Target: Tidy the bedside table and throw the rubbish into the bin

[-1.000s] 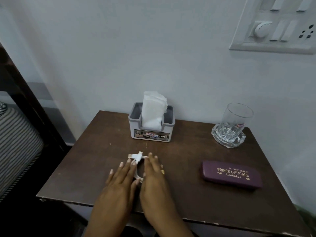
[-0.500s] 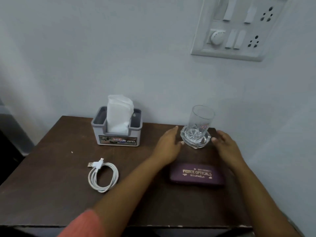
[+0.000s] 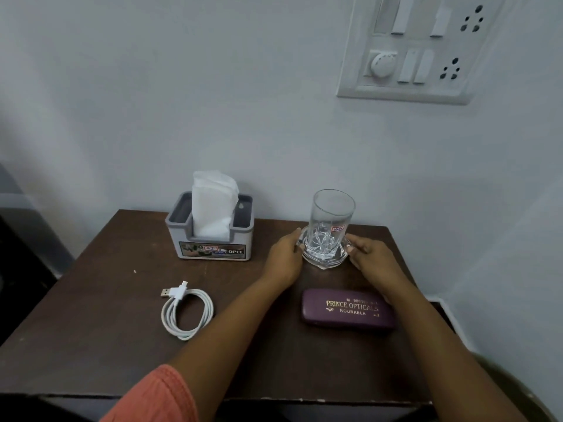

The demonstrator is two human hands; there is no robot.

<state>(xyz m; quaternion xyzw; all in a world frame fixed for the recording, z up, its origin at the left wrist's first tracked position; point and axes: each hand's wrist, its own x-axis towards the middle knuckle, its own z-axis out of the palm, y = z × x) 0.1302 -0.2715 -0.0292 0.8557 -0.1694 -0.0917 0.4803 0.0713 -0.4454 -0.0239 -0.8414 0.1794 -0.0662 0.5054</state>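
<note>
My left hand (image 3: pixel 285 254) and right hand (image 3: pixel 370 254) curl round the glass dish (image 3: pixel 324 261) near the counter's (image 3: pixel 106 330) back edge, with a clear tumbler (image 3: pixel 332 214) standing upright in it. Toward the back left corner, the grey holder (image 3: pixel 179 239) has white tissues (image 3: pixel 213 205) sticking up.

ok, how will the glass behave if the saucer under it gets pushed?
The glass is tall and narrow on the saucer, so probably tips easily. Glass on glass likely slides. Both look breakable.
</note>
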